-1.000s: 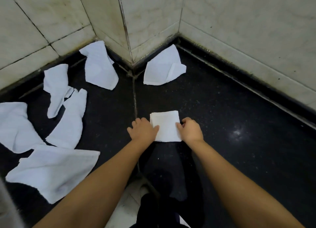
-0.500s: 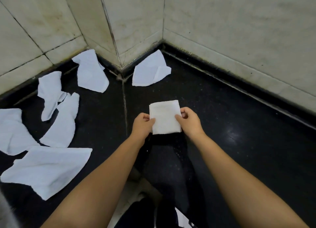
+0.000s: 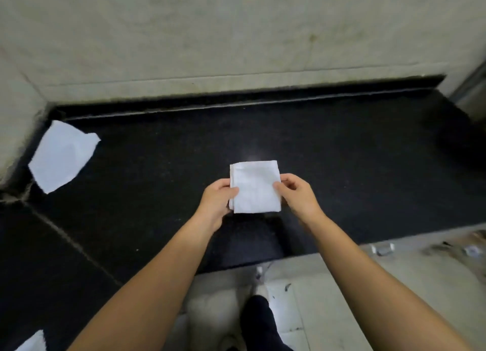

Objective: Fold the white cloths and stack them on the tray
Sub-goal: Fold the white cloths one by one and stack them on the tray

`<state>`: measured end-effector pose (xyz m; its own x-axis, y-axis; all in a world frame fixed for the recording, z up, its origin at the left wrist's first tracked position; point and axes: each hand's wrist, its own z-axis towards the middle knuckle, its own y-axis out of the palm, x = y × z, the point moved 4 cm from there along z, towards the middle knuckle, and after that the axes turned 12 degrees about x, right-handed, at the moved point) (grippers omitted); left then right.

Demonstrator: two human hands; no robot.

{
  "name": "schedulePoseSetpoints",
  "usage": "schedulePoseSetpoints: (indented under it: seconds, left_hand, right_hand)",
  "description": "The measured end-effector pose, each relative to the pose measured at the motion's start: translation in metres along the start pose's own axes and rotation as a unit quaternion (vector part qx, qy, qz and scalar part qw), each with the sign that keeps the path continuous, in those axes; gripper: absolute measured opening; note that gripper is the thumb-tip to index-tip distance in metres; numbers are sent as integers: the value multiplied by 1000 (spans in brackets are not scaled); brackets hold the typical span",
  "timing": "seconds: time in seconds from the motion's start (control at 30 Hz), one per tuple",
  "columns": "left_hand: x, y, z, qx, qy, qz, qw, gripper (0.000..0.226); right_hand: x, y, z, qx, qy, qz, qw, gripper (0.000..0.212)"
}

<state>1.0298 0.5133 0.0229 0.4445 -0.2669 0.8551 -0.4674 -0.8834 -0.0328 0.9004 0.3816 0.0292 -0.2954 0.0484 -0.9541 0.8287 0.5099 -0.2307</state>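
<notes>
We count three white cloths in view. One, the folded cloth (image 3: pixel 254 187), is a neat square held up above the dark counter between both hands. The left hand (image 3: pixel 215 203) pinches its left edge, thumb on top and fingers curled beneath. The right hand (image 3: pixel 298 195) pinches the right edge the same way, thumb against the top face. The layered edges show along the left side of the fold.

The second, an unfolded cloth (image 3: pixel 63 154), lies crumpled at the far left of the counter, against the wall corner, well apart from the hands. Of the third, only a white cloth corner (image 3: pixel 33 342) shows at the bottom left edge of the frame.

We see two bare forearms and two hands. We find no writing, brand or label on anything.

The surface is a black speckled stone counter (image 3: pixel 342 166) with a pale seam running diagonally across its left part. A raised black lip runs along its back edge. Behind it stands a wall of pale marble tiles (image 3: pixel 236 35), stained in places. Below the counter's front edge lies a light tiled floor (image 3: pixel 328 311), with small bits of debris (image 3: pixel 382 249) at the right, too blurred to identify. A dark shoe (image 3: pixel 259 321) shows at the bottom centre.
</notes>
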Motion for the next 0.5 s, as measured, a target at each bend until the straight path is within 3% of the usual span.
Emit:
schedulePoseSetpoints:
  seconds: [0.23,0.5]
  left_hand:
    - [-26,169,-74,-194,13,101,976,18]
    - [-68,385,-168,-326,28,179,928,18]
  right_hand:
    - [59,-185,-40,209,53,57,975,15]
    - [111,-405,-63,315,80,122,938,15]
